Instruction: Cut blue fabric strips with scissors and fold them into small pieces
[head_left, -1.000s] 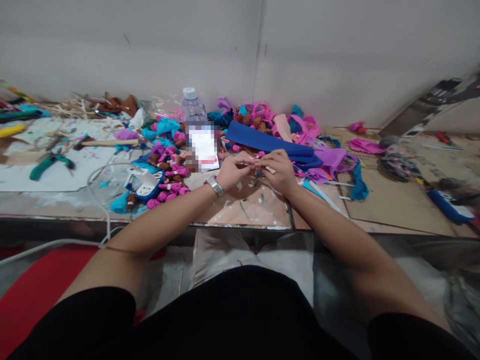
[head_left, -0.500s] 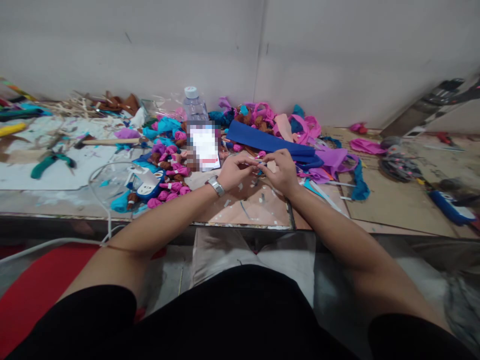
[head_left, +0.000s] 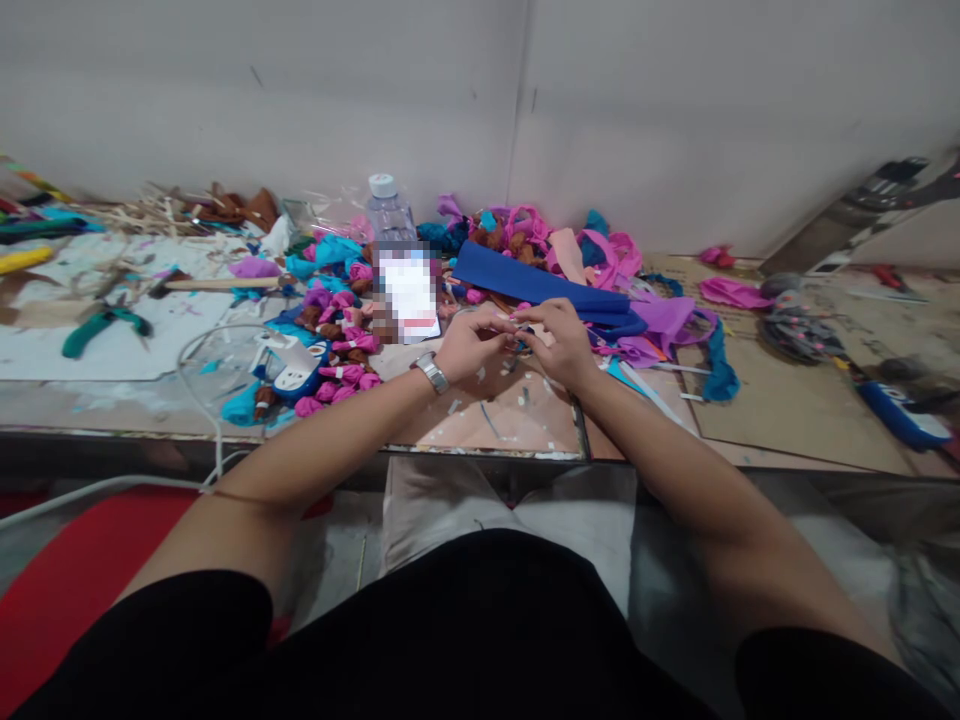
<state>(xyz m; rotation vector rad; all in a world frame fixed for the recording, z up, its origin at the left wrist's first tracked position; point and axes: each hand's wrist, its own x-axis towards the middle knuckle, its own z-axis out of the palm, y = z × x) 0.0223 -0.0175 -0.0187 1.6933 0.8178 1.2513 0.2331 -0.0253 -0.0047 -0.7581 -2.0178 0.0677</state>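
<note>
My left hand [head_left: 471,341], with a watch at its wrist, and my right hand [head_left: 559,342] meet fingertip to fingertip above the table. Both have the thumb and fingers pinched on something small, mostly hidden between them; a bit of dark blue shows there. Just behind my right hand lies a folded strip of blue material [head_left: 536,278]. A phone [head_left: 409,292] with a lit, blurred screen leans behind my left hand. Pink, brown and blue knotted bundles [head_left: 349,378] are heaped to the left of my left wrist.
A clear bottle [head_left: 390,212] stands behind the phone. At the left are green-handled pliers [head_left: 94,328], a hammer [head_left: 217,284] and a blue-and-white power socket [head_left: 296,375] with a cable. Purple strips [head_left: 671,322] and cardboard [head_left: 795,400] lie at the right.
The fingers of my right hand have shifted slightly around the small thing, and a little dark blue now shows beneath them. My left hand has hardly moved.
</note>
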